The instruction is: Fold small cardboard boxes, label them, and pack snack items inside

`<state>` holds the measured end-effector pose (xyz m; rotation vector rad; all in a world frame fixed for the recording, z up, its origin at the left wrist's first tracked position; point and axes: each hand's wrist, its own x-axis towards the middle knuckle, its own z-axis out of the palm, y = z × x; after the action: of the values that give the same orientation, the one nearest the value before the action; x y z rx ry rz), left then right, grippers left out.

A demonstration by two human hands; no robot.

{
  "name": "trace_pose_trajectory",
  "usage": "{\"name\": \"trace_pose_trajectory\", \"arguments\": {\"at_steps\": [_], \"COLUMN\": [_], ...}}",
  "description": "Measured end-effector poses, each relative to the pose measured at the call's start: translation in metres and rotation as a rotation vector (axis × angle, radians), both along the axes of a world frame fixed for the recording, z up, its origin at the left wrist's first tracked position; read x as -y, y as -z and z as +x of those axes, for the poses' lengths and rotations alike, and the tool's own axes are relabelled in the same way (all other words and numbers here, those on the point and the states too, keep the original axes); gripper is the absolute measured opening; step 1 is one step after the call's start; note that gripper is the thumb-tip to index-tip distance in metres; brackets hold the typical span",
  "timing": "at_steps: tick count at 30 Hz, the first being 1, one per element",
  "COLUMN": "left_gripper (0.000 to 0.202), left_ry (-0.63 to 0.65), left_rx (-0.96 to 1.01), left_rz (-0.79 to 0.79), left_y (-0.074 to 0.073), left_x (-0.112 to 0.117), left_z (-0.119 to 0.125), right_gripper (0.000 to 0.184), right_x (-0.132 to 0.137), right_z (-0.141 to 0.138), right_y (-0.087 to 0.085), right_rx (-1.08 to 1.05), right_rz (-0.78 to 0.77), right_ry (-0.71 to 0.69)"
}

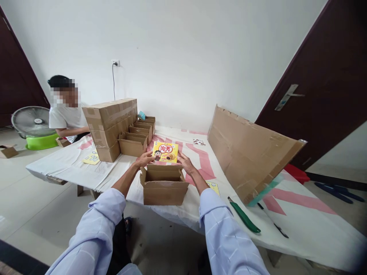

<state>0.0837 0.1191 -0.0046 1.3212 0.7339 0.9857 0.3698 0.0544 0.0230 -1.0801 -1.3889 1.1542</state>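
Observation:
An open brown cardboard box (pixel 163 189) stands at the near edge of the cloth-covered table (pixel 301 225). Just behind it lies a yellow snack box (pixel 165 152) with red characters and a cartoon figure. My left hand (pixel 145 158) grips the snack box at its left lower corner. My right hand (pixel 185 162) holds its right lower corner, fingers curled on the edge. Both hands sit just above the open box's back flap.
A row of open cardboard boxes (pixel 134 143) and a stack of sealed cartons (pixel 110 126) stand at the table's left. A large flat cardboard sheet (pixel 249 149) leans at right. A green-handled knife (pixel 243 215) lies near the front edge. Another person (pixel 67 114) sits at far left, beside a fan (pixel 33 122).

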Motion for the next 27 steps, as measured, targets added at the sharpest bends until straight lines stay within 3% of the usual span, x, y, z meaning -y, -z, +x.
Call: {"name": "trace_pose_trajectory", "arguments": {"at_steps": [2, 4, 8, 10, 12, 14, 17, 19, 22, 24, 27], "left_gripper": [0.084, 0.086, 0.080, 0.077, 0.073, 0.073, 0.078, 0.080, 0.079, 0.079, 0.085], "left_ry": [-0.010, 0.005, 0.062, 0.035, -0.006, -0.072, -0.186, -0.237, -0.288, -0.340, -0.450], "left_rx": [0.002, 0.015, 0.067, 0.110, 0.119, 0.126, 0.137, 0.107, 0.019, -0.014, -0.058], "left_rz": [0.041, 0.157, 0.591, 0.755, 0.825, 0.836, 0.783, 0.693, 0.484, 0.329, 0.130], "left_y": [-0.024, -0.059, -0.142, -0.177, -0.198, -0.203, -0.182, -0.152, -0.093, -0.053, -0.002], "left_x": [-0.003, 0.000, 0.030, 0.050, 0.066, 0.073, 0.063, 0.047, 0.017, 0.000, -0.020], "left_z": [-0.001, -0.004, -0.014, -0.022, -0.033, -0.050, -0.083, -0.106, -0.135, -0.148, -0.161], "right_gripper": [0.095, 0.098, 0.092, 0.085, 0.082, 0.091, 0.112, 0.124, 0.137, 0.140, 0.133], "right_x": [-0.002, 0.001, 0.025, 0.044, 0.062, 0.074, 0.081, 0.083, 0.091, 0.101, 0.113], "right_z": [-0.002, -0.007, -0.023, -0.026, -0.020, -0.004, 0.031, 0.050, 0.061, 0.054, 0.035], "right_y": [-0.018, -0.043, -0.101, -0.122, -0.128, -0.115, -0.061, -0.014, 0.048, 0.073, 0.090], "right_rx": [0.012, -0.003, -0.027, 0.004, 0.091, 0.170, 0.173, 0.134, 0.110, 0.122, 0.150], "right_rz": [0.032, 0.161, 0.570, 0.702, 0.748, 0.716, 0.483, 0.260, 0.038, -0.021, 0.028], "right_ry": [0.039, 0.057, 0.036, 0.050, 0.083, 0.114, 0.039, -0.053, -0.136, -0.169, -0.190]}}
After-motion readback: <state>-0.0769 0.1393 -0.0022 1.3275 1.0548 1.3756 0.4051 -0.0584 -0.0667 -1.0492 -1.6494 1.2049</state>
